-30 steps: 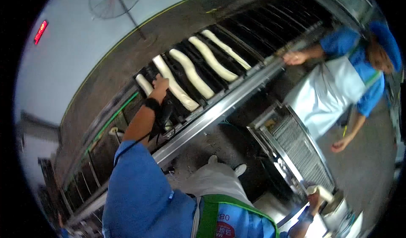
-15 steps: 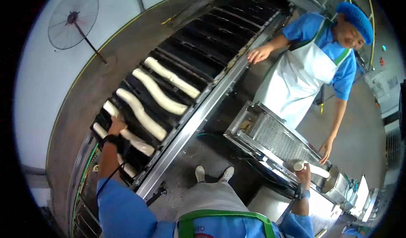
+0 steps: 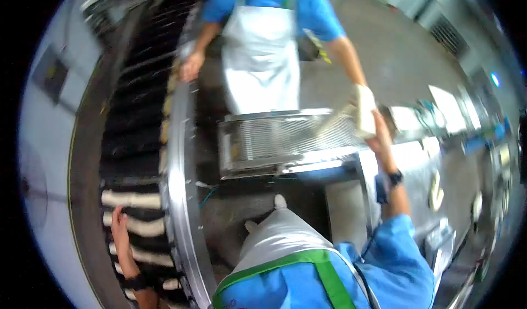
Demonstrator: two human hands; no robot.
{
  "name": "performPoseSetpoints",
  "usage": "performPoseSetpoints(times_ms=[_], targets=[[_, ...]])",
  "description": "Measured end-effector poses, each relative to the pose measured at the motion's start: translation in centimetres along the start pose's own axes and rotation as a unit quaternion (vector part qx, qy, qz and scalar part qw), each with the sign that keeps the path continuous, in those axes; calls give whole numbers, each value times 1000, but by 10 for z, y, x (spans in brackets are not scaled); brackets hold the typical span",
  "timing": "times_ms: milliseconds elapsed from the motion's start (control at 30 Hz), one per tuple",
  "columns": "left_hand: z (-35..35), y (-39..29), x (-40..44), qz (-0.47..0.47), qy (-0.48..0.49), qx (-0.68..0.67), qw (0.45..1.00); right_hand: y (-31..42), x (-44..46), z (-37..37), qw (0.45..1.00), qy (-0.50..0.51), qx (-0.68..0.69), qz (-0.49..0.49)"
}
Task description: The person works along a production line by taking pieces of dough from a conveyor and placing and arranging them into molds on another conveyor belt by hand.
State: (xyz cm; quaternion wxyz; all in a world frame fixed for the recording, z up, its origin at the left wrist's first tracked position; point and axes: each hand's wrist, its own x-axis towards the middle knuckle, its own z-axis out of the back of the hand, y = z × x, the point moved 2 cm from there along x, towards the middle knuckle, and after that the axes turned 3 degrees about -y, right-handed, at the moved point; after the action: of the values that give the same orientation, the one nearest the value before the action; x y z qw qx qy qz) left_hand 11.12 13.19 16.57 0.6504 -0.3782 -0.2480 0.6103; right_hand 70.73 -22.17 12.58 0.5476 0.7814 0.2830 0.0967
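Observation:
My right hand (image 3: 379, 134) is closed round a thick white dough strip (image 3: 363, 108), raised over the right end of the perforated metal conveyor (image 3: 269, 136). A second pale strip (image 3: 335, 119), smeared by motion, slants beside it over the mesh. My left hand (image 3: 119, 226) reaches over the black moulds on the left, its fingers stretched out across a dough strip (image 3: 145, 226). Another strip (image 3: 132, 199) lies in the mould just beyond, and more lie nearer me, partly behind my forearm. Whether the left fingers touch the dough is unclear.
Across the conveyor stands a co-worker in a white apron (image 3: 261, 56), one hand (image 3: 192, 66) at the metal rail (image 3: 181, 199) and the other arm reaching toward the raised dough. Dough pieces (image 3: 436, 191) lie on the steel table (image 3: 409, 166) at right.
My view has turned to the right. My right hand has lifted the dough strip off the conveyor mesh. My left hand has left the strip it was on and now stretches over another.

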Motion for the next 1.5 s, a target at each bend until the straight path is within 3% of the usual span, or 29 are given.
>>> performPoseSetpoints(times_ms=[33, 67, 133, 233, 267, 333, 400, 533, 567, 633, 667, 733, 800, 867, 933, 1033, 1400, 1500], targets=[[-24, 6, 12, -61, 56, -84, 993, 11, 0, -21, 994, 21, 97, -33], [-53, -25, 17, -92, 114, -39, 988, 21, 0, -41, 979, 36, 188, -70], [-94, -85, -6, -85, 165, -46, 982, 34, -4, -77, 977, 30, 206, -53], [-131, -129, -17, -115, 198, -37, 973, 35, -9, -112, 941, 162, 295, -41], [-142, -132, -16, -126, 221, -55, 966, 38, -16, -126, 942, 91, 316, -62], [-169, -136, -16, -145, 253, -61, 955, 33, -6, -137, 944, 79, 320, -32], [-191, -165, -37, -203, 282, -11, 937, 27, 0, -149, 908, 30, 416, -42], [-233, -189, -51, -215, 363, -33, 906, 4, 17, -152, 916, -66, 391, -64], [-248, -200, -50, -261, 368, -25, 892, 1, 21, -150, 922, -103, 365, -74], [-285, -224, -49, -319, 384, -38, 866, 12, 15, -138, 995, -22, 93, -27], [-306, -236, -49, -329, 395, -59, 855, 0, 26, -130, 995, -9, 99, -14], [-348, -262, -42, -237, 431, -122, 862, -23, 48, -112, 994, 17, 111, 12], [-390, -285, -33, -207, 453, -155, 853, -51, 78, -97, 910, -108, 376, -137], [-421, -294, -25, -174, 484, -163, 842, -53, 77, -101, 914, -128, 356, -144], [-434, -289, -30, -151, 507, -175, 830, -60, 73, -103, 938, -51, 306, -154], [-436, -275, -42, -73, 523, -225, 819, -78, 60, -104, 926, -90, 316, -188], [-435, -272, -35, -38, 509, -193, 838, -86, 59, -112, 913, -95, 298, -262], [-432, -265, -30, -25, 511, -192, 838, -97, 60, -109, 917, -55, 285, -272]])
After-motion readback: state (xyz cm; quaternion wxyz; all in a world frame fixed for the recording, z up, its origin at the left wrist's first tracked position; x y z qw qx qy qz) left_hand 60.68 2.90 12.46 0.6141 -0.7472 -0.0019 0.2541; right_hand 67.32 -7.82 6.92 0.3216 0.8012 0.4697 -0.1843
